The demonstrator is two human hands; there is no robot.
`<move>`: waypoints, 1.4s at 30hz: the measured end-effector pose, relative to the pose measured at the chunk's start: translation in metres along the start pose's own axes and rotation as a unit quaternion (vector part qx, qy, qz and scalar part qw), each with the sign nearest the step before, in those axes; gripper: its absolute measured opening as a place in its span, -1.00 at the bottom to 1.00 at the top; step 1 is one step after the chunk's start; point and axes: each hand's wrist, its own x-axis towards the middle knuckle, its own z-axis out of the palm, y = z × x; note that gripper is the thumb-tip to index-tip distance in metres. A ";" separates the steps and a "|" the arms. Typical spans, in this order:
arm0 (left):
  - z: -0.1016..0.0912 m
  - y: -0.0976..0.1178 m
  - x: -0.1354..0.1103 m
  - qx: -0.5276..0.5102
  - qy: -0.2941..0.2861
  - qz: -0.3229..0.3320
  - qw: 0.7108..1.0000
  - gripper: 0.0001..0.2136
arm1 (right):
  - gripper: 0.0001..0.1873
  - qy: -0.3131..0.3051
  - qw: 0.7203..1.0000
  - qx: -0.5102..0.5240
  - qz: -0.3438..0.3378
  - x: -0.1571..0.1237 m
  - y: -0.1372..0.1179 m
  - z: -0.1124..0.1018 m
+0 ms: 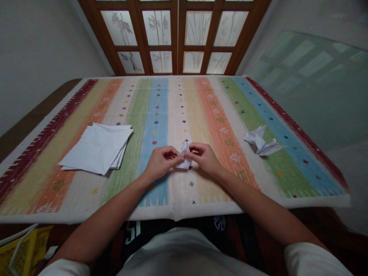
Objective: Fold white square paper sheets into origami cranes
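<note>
A small, partly folded piece of white paper [184, 156] is held between both hands just above the striped tablecloth [172, 111], near the table's front edge. My left hand [160, 161] pinches its left side with closed fingers. My right hand [204, 156] pinches its right side, thumb and fingertips pressed together on the paper. A stack of flat white paper sheets [97, 148] lies to the left of my hands. A finished folded white paper figure [262, 142] rests on the cloth to the right.
The table stands before a wooden door with frosted glass panes [172, 34]. A glass panel [313, 84] leans at the right. A yellow bag [25, 249] sits at the lower left, below the table edge.
</note>
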 end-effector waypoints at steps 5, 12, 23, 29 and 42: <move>0.001 0.001 0.000 0.006 -0.017 -0.004 1.000 -0.77 | -0.58 0.015 1.000 -0.004 0.005 0.000 0.002 -0.001; 0.003 0.001 -0.001 0.017 -0.081 -0.023 0.996 -0.71 | -0.56 0.033 0.999 0.011 0.013 -0.001 0.002 -0.001; -0.001 0.001 0.000 -0.020 -0.114 -0.049 0.992 -0.75 | -0.72 0.074 0.994 -0.027 -0.079 0.001 -0.009 -0.015; -0.001 0.002 -0.002 -0.008 -0.118 -0.051 0.992 -0.74 | -0.75 0.058 0.989 -0.066 -0.117 0.001 -0.019 -0.019; -0.003 0.003 -0.002 0.071 -0.103 -0.017 0.992 -0.72 | -0.71 0.062 0.991 -0.092 -0.079 0.003 -0.016 -0.027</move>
